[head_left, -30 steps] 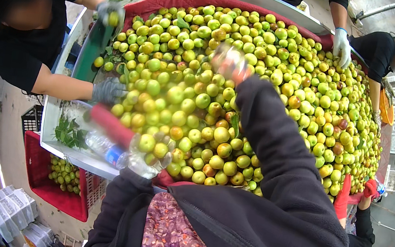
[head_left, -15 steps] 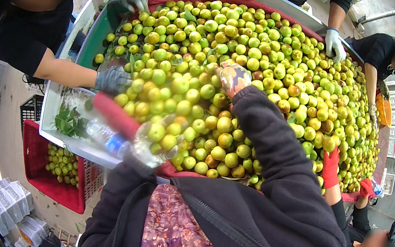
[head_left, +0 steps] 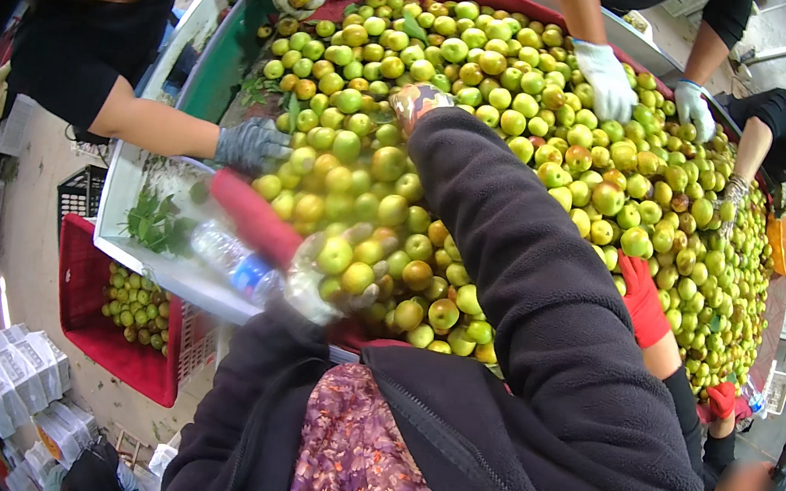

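Observation:
A heap of round yellow-green fruits [head_left: 535,95], some blotched brown and looking like jujubes, fills the big table in front of me. My left hand [head_left: 316,277], in a whitish glove and blurred, is cupped at the near left edge of the heap, its fingers curled round a few green fruits [head_left: 335,256]. Farther out, my right hand [head_left: 420,106] in a camouflage-patterned glove reaches into the far left part of the heap. My dark sleeve and the fruits hide its fingers. Between my hands several fruits are smeared by motion.
A red padded roll [head_left: 256,216] and a plastic bottle [head_left: 235,262] lie by my left hand. Co-workers' gloved hands surround the heap: grey gloves [head_left: 253,145] at left, white [head_left: 605,79] far, red [head_left: 641,301] at right. A red crate [head_left: 112,352] with fruits stands lower left.
My right hand has moved left and farther out. My left hand still cups fruits. The left co-worker's far hand now holds a fruit; a white-gloved hand has come down onto the heap.

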A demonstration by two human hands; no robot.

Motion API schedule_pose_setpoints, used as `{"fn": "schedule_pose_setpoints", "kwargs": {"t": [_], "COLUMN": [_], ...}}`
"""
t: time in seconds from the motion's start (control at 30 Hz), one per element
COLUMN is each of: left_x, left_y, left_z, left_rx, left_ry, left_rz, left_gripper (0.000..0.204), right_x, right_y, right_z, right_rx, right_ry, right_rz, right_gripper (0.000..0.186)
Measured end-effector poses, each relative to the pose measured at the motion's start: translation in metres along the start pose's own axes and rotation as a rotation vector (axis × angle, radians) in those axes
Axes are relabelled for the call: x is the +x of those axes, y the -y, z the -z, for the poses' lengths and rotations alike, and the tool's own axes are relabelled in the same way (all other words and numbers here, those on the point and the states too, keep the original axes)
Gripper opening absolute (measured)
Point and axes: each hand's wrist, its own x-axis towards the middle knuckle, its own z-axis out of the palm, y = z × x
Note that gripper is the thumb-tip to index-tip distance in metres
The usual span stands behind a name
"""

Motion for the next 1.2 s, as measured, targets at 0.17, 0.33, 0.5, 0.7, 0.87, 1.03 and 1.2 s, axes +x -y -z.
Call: {"fn": "schedule_pose_setpoints", "kwargs": {"t": [0.17,0.33,0.5,0.7,0.87,1.03,1.2], "left_x": [0.001,0.001,0.005,-0.026,-0.088,-0.183,-0.263], "left_y": [-0.001,0.000,0.000,0.008,0.024,0.050,0.059], "left_z": [-0.001,-0.011,-0.005,0.003,0.002,0.026,0.085], "left_rx": [-0.095,-0.070,-0.016,-0.156,0.045,-0.209,-0.057], "left_ry": [-0.005,-0.039,0.065,0.315,0.122,-0.025,-0.421], "left_rz": [-0.019,-0.171,-0.331,-0.359,-0.283,-0.443,-0.641], "left_gripper": [0.063,0.059,0.068,0.075,0.079,0.074,0.067], "right_x": [0.016,-0.041,-0.160,-0.230,-0.261,-0.287,-0.280], "right_y": [0.010,0.014,0.081,0.138,0.161,0.225,0.211], "right_z": [0.006,0.026,0.010,0.026,0.034,0.015,0.007], "right_rx": [0.028,0.514,1.368,0.846,0.765,0.966,1.118], "right_ry": [0.124,-0.231,0.042,-0.510,-0.507,-0.112,-0.188], "right_rz": [-0.054,0.130,0.404,0.512,0.626,0.729,0.650], "right_gripper": [0.028,0.029,0.032,0.046,0.045,0.053,0.046]}}
